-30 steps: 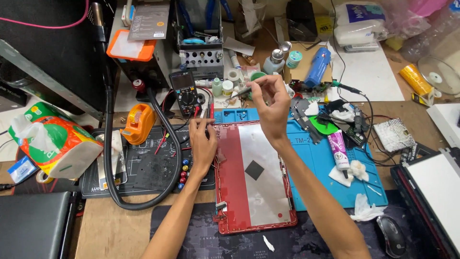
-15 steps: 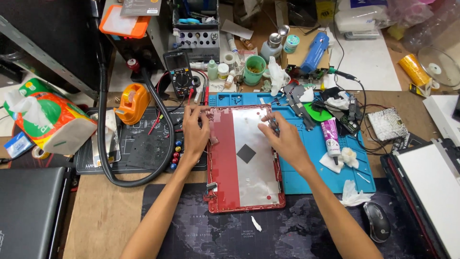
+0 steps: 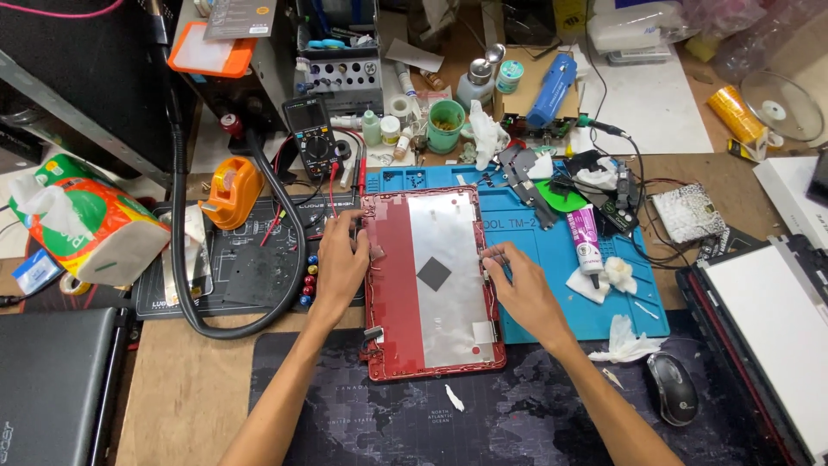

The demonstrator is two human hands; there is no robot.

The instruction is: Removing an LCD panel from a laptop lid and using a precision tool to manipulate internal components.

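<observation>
While I watch from the head camera, a red laptop lid (image 3: 431,285) lies flat on the tabletop (image 3: 185,397) between my two hands, its long axis running away from me. My left hand (image 3: 341,263) rests open on the lid's left edge, fingers loosely curled, gripping nothing. My right hand (image 3: 522,289) is at the right edge, fingertips (image 3: 492,255) pinched on something too small to tell, over a blue mat (image 3: 552,285).
</observation>
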